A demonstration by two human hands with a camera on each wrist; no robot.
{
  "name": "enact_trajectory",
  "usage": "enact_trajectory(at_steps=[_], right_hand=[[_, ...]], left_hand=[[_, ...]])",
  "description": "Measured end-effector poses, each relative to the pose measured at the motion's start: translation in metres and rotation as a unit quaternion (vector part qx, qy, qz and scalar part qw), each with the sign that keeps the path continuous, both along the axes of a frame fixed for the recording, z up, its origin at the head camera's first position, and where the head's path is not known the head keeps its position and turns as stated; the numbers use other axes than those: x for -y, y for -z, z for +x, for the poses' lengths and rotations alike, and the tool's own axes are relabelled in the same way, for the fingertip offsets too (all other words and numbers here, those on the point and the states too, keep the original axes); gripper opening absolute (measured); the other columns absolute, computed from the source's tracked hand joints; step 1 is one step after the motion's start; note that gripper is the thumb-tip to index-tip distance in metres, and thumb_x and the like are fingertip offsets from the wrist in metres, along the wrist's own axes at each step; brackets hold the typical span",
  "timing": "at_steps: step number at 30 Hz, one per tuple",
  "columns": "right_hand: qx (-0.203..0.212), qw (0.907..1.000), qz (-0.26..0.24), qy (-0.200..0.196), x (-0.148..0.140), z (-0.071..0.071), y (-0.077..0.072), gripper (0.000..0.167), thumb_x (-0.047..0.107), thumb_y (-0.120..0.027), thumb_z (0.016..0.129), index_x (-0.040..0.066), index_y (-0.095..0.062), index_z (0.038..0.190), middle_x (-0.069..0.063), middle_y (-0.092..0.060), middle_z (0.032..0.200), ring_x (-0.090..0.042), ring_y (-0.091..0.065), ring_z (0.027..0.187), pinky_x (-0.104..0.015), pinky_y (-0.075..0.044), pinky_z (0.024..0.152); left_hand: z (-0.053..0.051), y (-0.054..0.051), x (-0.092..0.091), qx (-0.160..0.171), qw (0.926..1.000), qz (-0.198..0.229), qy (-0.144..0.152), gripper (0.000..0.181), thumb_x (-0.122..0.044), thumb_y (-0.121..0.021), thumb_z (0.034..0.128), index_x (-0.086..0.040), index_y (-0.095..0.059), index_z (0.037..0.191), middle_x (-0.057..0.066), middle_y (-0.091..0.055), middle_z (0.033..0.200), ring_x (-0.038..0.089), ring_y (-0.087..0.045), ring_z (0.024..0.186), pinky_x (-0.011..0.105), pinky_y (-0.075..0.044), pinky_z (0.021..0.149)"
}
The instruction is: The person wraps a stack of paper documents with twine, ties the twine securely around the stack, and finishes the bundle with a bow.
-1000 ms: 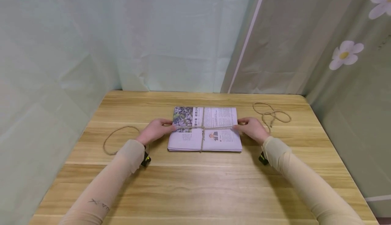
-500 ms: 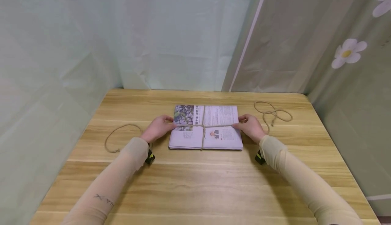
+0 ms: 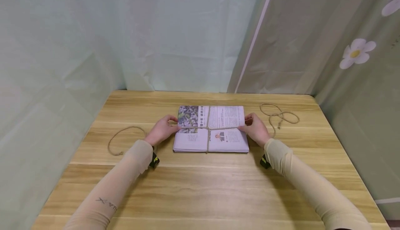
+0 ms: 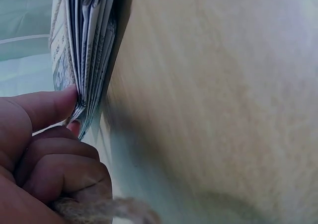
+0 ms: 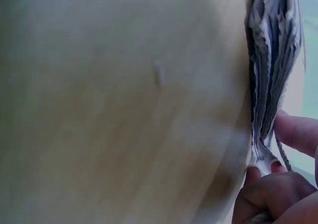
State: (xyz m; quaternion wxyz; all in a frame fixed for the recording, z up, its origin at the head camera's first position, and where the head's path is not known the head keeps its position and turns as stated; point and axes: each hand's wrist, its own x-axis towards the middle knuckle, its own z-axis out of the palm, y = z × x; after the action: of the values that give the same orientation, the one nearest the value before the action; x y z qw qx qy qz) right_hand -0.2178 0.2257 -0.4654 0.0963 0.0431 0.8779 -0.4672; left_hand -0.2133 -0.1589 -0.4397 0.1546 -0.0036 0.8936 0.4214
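Observation:
A folded stack of newspapers lies flat on the wooden table, with twine crossing over its top both ways. At the stack's left side my left hand has its thumb on the upper edge by the twine. In the left wrist view a length of twine comes out from the curled fingers. My right hand is at the right side, thumb against the top edge. Twine runs from that edge toward its curled fingers in the right wrist view. Fingertips under the edges are partly hidden.
One loose twine tail curves on the table left of the stack. Another twine tail loops at the back right. Curtains hang behind the table's back edge and at both sides.
The head view has shifted slightly. My right wrist has come in a little to the left. Both hands stay at the stack's sides, and the twine still crosses the top.

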Motion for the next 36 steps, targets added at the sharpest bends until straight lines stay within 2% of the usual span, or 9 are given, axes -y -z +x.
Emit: enact_trajectory(at_steps=[2,6,9,12,14,21,26,32,36], right_hand=[[-0.005,1.0,0.0,-0.001,0.0,0.0,0.0,0.048,0.015,-0.078,0.091,0.001,-0.048,0.125,-0.023,-0.057,0.129,-0.035,-0.055,0.12,-0.047,-0.046,0.102],[-0.012,0.9999,-0.001,-0.006,0.0,0.0,0.0,0.047,0.012,-0.077,0.091,0.001,-0.045,0.124,-0.024,-0.057,0.13,-0.035,-0.054,0.119,-0.045,-0.045,0.1],[-0.014,0.9998,-0.011,-0.009,0.001,0.0,0.0,0.047,0.01,-0.076,0.091,0.001,-0.043,0.123,-0.025,-0.057,0.131,-0.035,-0.055,0.119,-0.044,-0.046,0.099],[-0.018,0.9995,-0.021,-0.014,0.001,0.001,-0.002,0.046,0.008,-0.075,0.092,0.001,-0.042,0.124,-0.026,-0.057,0.13,-0.036,-0.056,0.119,-0.043,-0.049,0.097],[-0.023,0.9993,-0.023,-0.018,0.001,0.001,-0.003,0.046,0.008,-0.074,0.093,0.001,-0.041,0.123,-0.026,-0.058,0.128,-0.037,-0.057,0.117,-0.043,-0.05,0.094],[-0.034,0.999,-0.008,-0.026,-0.003,0.003,0.0,0.043,0.012,-0.075,0.094,0.005,-0.041,0.119,-0.022,-0.06,0.114,-0.032,-0.059,0.1,-0.036,-0.051,0.078],[-0.03,0.999,-0.032,-0.011,-0.005,0.0,0.0,0.047,0.007,-0.077,0.091,0.0,-0.042,0.122,-0.019,-0.056,0.11,-0.029,-0.055,0.097,-0.03,-0.051,0.071],[0.004,0.998,-0.063,0.004,-0.005,-0.001,-0.005,0.073,0.007,-0.077,0.091,-0.007,-0.037,0.15,-0.019,-0.06,0.114,-0.026,-0.057,0.1,-0.028,-0.051,0.077],[0.015,0.9985,-0.043,-0.029,-0.009,0.001,-0.009,0.054,0.012,-0.077,0.092,-0.008,-0.055,0.138,-0.019,-0.064,0.114,-0.026,-0.058,0.1,-0.031,-0.049,0.082]], left_hand=[[0.0,0.0,0.0,-0.001,1.0,0.007,0.0,0.042,-0.021,-0.068,0.0998,-0.005,-0.052,0.135,0.013,-0.067,0.093,0.019,-0.056,0.075,0.031,-0.043,0.066],[0.001,0.002,0.0,-0.005,1.0,0.008,0.001,0.04,-0.02,-0.067,0.1006,-0.005,-0.051,0.134,0.014,-0.068,0.097,0.021,-0.058,0.08,0.033,-0.044,0.069],[0.001,0.003,0.001,-0.018,0.9998,0.006,0.003,0.038,-0.02,-0.067,0.1008,-0.005,-0.052,0.133,0.017,-0.068,0.114,0.027,-0.062,0.1,0.038,-0.048,0.084],[0.001,0.004,0.002,-0.036,0.9992,0.013,0.009,0.037,-0.019,-0.067,0.1008,-0.004,-0.053,0.132,0.02,-0.062,0.13,0.034,-0.058,0.121,0.046,-0.047,0.099],[0.001,0.003,0.003,-0.045,0.9986,0.025,0.008,0.036,-0.018,-0.067,0.1006,-0.005,-0.053,0.131,0.02,-0.059,0.135,0.035,-0.055,0.127,0.048,-0.045,0.103],[0.002,0.002,0.005,-0.044,0.9971,0.058,0.021,0.034,-0.018,-0.067,0.1013,-0.008,-0.051,0.129,0.017,-0.066,0.123,0.03,-0.063,0.115,0.041,-0.05,0.09],[0.001,0.004,0.006,-0.043,0.9959,0.076,0.023,0.036,-0.016,-0.067,0.1011,-0.004,-0.05,0.131,0.019,-0.064,0.127,0.03,-0.06,0.12,0.042,-0.05,0.095],[-0.002,0.002,0.007,-0.032,0.9955,0.087,0.018,0.056,-0.017,-0.067,0.1007,0.001,-0.042,0.147,0.022,-0.06,0.133,0.033,-0.056,0.126,0.046,-0.048,0.102],[-0.005,-0.006,0.008,-0.014,0.9968,0.072,0.032,0.06,-0.019,-0.066,0.1019,0.005,-0.042,0.151,0.024,-0.056,0.14,0.035,-0.053,0.131,0.047,-0.046,0.106]])
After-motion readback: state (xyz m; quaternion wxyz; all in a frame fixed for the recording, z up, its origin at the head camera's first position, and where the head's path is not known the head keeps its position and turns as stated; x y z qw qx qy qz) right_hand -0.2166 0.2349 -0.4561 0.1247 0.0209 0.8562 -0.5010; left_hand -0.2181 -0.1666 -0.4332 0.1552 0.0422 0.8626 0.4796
